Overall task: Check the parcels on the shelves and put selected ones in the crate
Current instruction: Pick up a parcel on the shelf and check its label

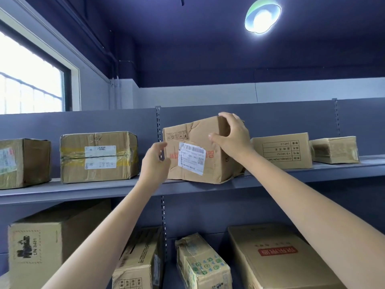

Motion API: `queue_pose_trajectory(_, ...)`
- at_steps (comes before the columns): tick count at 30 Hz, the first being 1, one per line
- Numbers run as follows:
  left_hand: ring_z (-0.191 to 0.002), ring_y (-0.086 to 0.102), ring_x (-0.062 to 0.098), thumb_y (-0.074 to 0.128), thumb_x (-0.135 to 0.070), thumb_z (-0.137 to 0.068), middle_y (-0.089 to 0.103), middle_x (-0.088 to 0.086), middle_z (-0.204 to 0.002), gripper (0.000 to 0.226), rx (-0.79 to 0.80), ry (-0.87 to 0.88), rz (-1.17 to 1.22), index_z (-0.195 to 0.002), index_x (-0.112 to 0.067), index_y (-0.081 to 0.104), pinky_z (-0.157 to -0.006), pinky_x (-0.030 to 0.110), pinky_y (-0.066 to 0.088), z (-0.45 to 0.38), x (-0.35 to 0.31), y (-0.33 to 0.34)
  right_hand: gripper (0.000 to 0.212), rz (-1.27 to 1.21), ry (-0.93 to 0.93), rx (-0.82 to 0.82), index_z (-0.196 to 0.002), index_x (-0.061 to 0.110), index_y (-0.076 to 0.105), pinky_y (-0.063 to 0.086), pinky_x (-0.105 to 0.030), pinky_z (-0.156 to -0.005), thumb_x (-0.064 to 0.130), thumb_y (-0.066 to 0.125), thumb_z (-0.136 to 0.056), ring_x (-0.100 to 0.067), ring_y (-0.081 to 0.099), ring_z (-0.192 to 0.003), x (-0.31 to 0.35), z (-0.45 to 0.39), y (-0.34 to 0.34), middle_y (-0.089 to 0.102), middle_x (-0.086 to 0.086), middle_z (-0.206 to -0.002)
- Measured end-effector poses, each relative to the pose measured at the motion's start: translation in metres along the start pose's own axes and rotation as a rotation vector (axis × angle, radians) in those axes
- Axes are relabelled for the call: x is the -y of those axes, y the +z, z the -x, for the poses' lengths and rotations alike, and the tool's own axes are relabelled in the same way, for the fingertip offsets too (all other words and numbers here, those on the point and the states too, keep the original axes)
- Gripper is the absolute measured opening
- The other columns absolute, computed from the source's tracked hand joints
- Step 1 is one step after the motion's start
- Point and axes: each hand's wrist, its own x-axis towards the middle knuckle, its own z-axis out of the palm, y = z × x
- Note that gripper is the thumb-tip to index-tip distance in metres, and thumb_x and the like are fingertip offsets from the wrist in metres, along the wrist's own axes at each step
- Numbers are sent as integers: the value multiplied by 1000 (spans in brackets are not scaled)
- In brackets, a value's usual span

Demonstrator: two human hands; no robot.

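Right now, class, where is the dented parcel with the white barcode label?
In the head view the dented parcel sits mid-frame on the upper shelf, between the taped box and the "CORRECTION TAPE" box, with both hands on it.

On the upper shelf (104, 189), running across mid-frame: at far left a parcel cut by the frame edge (23, 162), next right a taped parcel (99, 156), then at centre a tilted parcel (198, 151), lifted at its left end, overhanging the shelf front. Left hand (155, 160) at that parcel's left edge; right hand (233, 135) over its upper right corner. Right of it a printed carton (282, 151), then a small parcel (334, 150) just beside. On the lower shelf, bottom of frame, left to right: a large carton (41, 251), a carton behind the left forearm (141, 263), a small wrapped parcel (203, 265), a flat leaning carton (275, 259). Window (29, 80) upper left, lamp (262, 15) upper right.
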Motion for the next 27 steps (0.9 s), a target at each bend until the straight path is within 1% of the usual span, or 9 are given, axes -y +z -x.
queue_pose_trajectory(2, -104, 47, 8, 52, -2, -88, 48, -5, -123, 46, -26, -19, -23, -132, -10, 43, -84, 24, 39, -7, 5, -6, 55, -72, -7, 22, -129, 24, 44, 39, -32, -92, 27, 67, -80, -17, 42, -119, -6, -1, -8, 44, 1, -135)
queue_pose_trajectory(4, -128, 39, 18, 58, -13, -88, 40, 2, -142, 58, -22, -88, -39, -139, -13, 32, -104, 33, 35, -14, 13, -10, 53, -182, 32, 73, -128, 27, 45, 42, -30, -90, 23, 66, -80, -13, 45, -113, -15, -3, -14, 48, 5, -127)
queue_pose_trajectory(5, -133, 35, 21, 60, -18, -88, 35, 5, -146, 63, -6, -119, -37, -142, -13, 28, -108, 37, 33, -17, 17, -11, 53, -260, 69, 95, -128, 29, 46, 43, -31, -92, 21, 66, -80, -14, 46, -114, -20, -4, -16, 49, 6, -125)
queue_pose_trajectory(8, -130, 39, 24, 62, -29, -87, 36, 5, -146, 67, 67, -174, -4, -142, -15, 26, -104, 38, 37, -22, 25, -9, 58, -510, 166, 145, -133, 29, 44, 45, -33, -97, 9, 63, -82, -17, 49, -119, -34, -6, -19, 51, 2, -128)
queue_pose_trajectory(11, -115, 53, 22, 64, -33, -84, 53, 0, -131, 54, 148, -176, 59, -130, -18, 39, -98, 45, 45, -20, 28, -2, 60, -652, 210, 145, -142, 22, 35, 43, -28, -97, 2, 55, -88, -13, 50, -117, -39, -5, -17, 52, 3, -127)
queue_pose_trajectory(13, -110, 55, 21, 62, -27, -87, 57, -2, -121, 45, 161, -166, 91, -125, -18, 40, -97, 46, 45, -17, 28, 5, 60, -646, 225, 160, -144, 23, 29, 44, -29, -97, 4, 52, -92, -13, 52, -116, -42, 0, -13, 53, 2, -128)
queue_pose_trajectory(15, -111, 53, 21, 61, -22, -88, 55, -1, -120, 48, 144, -158, 122, -129, -16, 36, -98, 45, 44, -14, 25, 10, 64, -588, 238, 188, -145, 26, 26, 45, -35, -100, 8, 55, -91, -14, 54, -115, -47, 6, -7, 54, 3, -127)
queue_pose_trajectory(20, -111, 53, 21, 61, -21, -87, 55, 0, -121, 52, 104, -136, 139, -131, -16, 34, -96, 48, 45, -10, 24, 12, 93, -532, 214, 216, -146, 26, 20, 44, -40, -102, 9, 76, -73, -15, 51, -120, -52, 14, 1, 51, 2, -133)
queue_pose_trajectory(27, -110, 55, 23, 66, -18, -83, 53, -2, -115, 56, 41, -99, 149, -128, -15, 34, -92, 48, 49, -7, 28, -9, 91, -466, 93, 144, -139, 23, 27, 45, -35, -100, 8, 80, -68, -11, 50, -116, -37, 20, 9, 49, 11, -121)
